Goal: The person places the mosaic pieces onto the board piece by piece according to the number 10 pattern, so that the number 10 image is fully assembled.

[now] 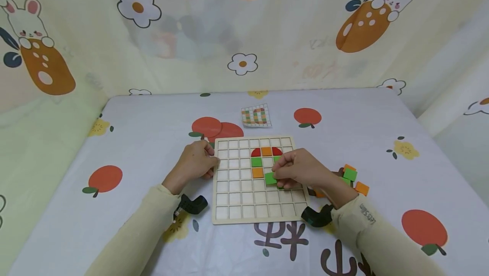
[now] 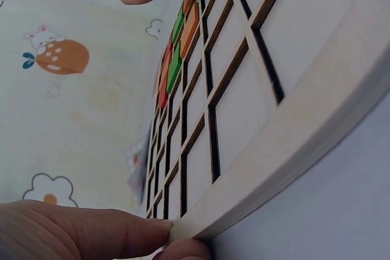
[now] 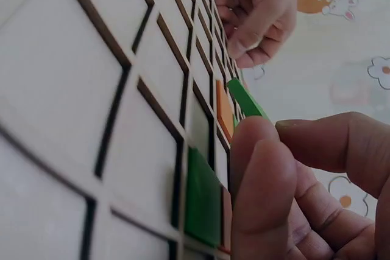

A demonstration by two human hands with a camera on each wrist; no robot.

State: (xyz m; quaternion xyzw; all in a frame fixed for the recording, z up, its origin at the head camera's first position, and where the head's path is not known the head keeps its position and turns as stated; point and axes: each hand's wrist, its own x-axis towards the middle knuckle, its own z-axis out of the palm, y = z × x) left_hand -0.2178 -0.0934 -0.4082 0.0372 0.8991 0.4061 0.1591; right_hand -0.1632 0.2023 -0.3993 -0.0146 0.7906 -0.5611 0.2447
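Note:
A light wooden grid board (image 1: 240,221) lies on the table, its square cells framed by thin strips. My left hand (image 1: 194,161) pinches the board's left edge between thumb and finger, as the left wrist view shows. Over the grid, my right hand (image 1: 303,169) pinches a green square tile (image 1: 270,178) by its side, tilted just above the cells. Set in the upper cells are an orange tile (image 1: 266,151) between two red rounded tiles, a green tile (image 1: 256,162) and another orange tile (image 1: 257,173). More green tiles are partly hidden by my right hand.
Behind the board lies a small card (image 1: 256,116) printed with a coloured grid pattern. Loose orange, green and brown tiles (image 1: 350,175) are heaped right of the board, partly behind my right forearm. A fruit-and-flower cloth (image 1: 153,140) covers the table; a printed curtain hangs behind.

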